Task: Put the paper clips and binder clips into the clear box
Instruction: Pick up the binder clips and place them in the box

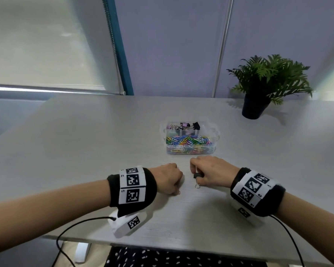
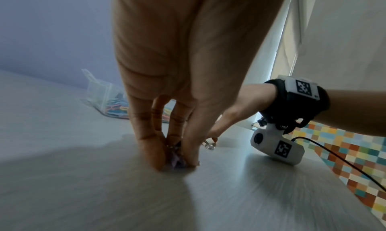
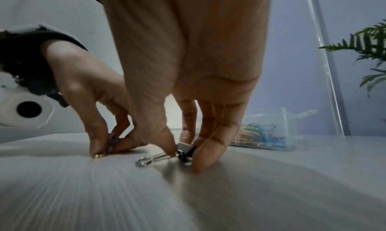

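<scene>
Left wristband (image 1: 132, 186) — tiny "L1" label; other marks unreadable.

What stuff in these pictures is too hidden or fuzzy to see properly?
- Small purple binder clip: left wrist view, fingers of the left hand cover most of it, so its shape stays unclear.
- Black binder clip: head view, right hand hides its body; only the wire handles show.
- Clear plastic box: head view, clips in its back compartments are too small to count.
</scene>
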A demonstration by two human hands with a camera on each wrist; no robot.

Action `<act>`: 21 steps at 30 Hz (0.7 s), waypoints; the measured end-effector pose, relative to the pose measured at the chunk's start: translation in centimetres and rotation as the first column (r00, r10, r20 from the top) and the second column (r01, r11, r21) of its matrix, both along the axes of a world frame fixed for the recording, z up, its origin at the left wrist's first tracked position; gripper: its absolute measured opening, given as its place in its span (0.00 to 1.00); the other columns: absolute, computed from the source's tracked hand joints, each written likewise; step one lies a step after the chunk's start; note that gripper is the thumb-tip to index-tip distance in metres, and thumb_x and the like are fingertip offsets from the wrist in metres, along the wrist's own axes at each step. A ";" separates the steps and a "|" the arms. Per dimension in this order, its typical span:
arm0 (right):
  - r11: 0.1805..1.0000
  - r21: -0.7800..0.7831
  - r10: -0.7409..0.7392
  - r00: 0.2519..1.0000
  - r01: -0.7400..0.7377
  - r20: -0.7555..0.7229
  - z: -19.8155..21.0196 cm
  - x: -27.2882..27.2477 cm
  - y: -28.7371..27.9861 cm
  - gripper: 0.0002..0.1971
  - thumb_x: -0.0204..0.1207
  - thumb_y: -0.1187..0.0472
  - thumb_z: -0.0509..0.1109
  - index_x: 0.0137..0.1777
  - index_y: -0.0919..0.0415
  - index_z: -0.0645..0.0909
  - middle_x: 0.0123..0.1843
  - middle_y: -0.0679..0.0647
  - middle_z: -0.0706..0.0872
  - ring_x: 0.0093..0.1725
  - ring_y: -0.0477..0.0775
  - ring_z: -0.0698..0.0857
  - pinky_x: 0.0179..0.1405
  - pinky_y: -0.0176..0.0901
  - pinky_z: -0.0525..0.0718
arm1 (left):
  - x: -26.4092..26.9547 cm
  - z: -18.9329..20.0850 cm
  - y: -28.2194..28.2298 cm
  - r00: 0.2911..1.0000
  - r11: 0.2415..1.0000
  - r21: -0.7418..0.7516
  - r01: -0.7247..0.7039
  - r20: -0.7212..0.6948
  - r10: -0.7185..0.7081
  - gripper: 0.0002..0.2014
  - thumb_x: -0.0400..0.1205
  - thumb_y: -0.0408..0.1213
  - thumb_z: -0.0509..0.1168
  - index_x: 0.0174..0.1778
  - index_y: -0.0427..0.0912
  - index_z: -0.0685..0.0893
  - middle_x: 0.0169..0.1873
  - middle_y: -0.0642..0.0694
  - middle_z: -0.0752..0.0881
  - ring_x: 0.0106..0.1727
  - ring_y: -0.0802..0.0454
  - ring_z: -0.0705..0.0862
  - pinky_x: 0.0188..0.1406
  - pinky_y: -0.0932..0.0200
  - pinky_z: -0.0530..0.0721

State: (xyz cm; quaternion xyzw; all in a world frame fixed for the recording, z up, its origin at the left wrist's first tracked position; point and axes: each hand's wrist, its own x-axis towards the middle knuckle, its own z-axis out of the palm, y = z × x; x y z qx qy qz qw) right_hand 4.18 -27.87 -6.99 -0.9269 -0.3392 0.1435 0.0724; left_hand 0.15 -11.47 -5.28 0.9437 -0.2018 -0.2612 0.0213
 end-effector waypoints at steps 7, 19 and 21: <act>0.997 0.058 0.062 0.996 -0.059 -0.056 0.6 1.8 -0.9 0.08 0.70 0.60 0.67 0.49 0.60 0.78 0.40 0.47 0.74 0.43 0.49 0.72 0.42 0.39 0.70 | 0.4 -0.3 0.1 0.991 0.991 0.018 0.134 0.008 -0.135 0.13 0.79 0.37 0.64 0.57 0.35 0.79 0.60 0.36 0.74 0.57 0.37 0.78 0.52 0.53 0.75; 0.548 0.631 -0.288 0.832 0.549 -0.474 6.3 8.9 -5.1 0.04 0.72 0.70 0.72 0.41 0.65 0.79 0.30 0.54 0.82 0.26 0.46 0.81 0.23 0.36 0.82 | 0.8 -1.7 1.9 0.993 0.987 -0.133 0.086 -0.071 -0.096 0.06 0.77 0.33 0.58 0.49 0.42 0.75 0.54 0.43 0.75 0.52 0.41 0.79 0.50 0.39 0.83; 0.506 0.626 -0.336 0.804 0.593 -0.491 6.4 10.3 -4.9 0.07 0.72 0.71 0.72 0.38 0.61 0.79 0.31 0.56 0.83 0.26 0.48 0.82 0.25 0.36 0.84 | 1.1 -1.1 2.7 0.991 0.986 -0.163 0.047 -0.117 -0.067 0.06 0.77 0.33 0.58 0.48 0.45 0.77 0.53 0.47 0.76 0.51 0.46 0.80 0.50 0.45 0.83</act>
